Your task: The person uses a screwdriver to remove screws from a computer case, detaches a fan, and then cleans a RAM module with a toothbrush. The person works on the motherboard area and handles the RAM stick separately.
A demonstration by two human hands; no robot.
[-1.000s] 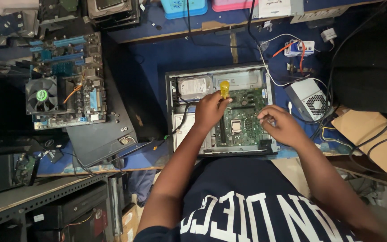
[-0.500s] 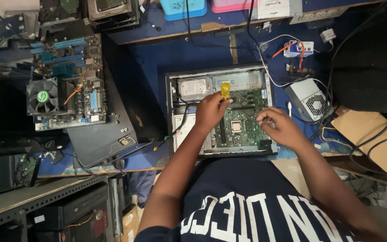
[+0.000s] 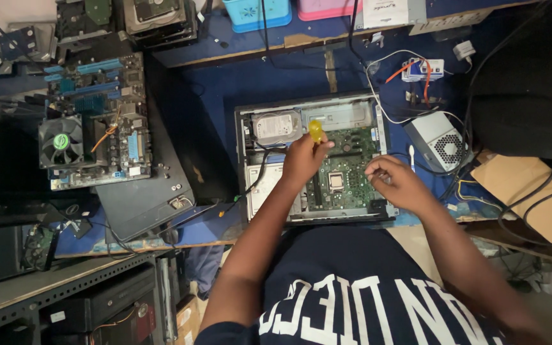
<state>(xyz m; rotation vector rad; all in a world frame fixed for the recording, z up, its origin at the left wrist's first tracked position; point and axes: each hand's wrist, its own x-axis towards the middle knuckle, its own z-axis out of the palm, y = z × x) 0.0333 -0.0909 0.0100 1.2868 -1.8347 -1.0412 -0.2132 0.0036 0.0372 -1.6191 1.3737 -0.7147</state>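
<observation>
An open desktop computer case (image 3: 245, 167) lies flat on the blue bench, showing a green motherboard (image 3: 351, 171) with a bare processor socket (image 3: 335, 181) and a silver hard drive (image 3: 276, 126). My left hand (image 3: 303, 160) is shut on a screwdriver with a yellow handle (image 3: 315, 130), held upright over the board's left part. My right hand (image 3: 398, 181) hovers over the board's right edge, fingers curled; I cannot tell if they pinch anything.
A loose motherboard with a fan cooler (image 3: 94, 124) lies at the left on a black panel (image 3: 145, 191). A grey power supply (image 3: 437, 142) and tangled cables sit right of the case. Plastic bins (image 3: 257, 11) and drives line the back. Cardboard (image 3: 531, 195) lies at right.
My right hand has shifted slightly left and up over the board's right edge. The left hand with the screwdriver has hardly moved.
</observation>
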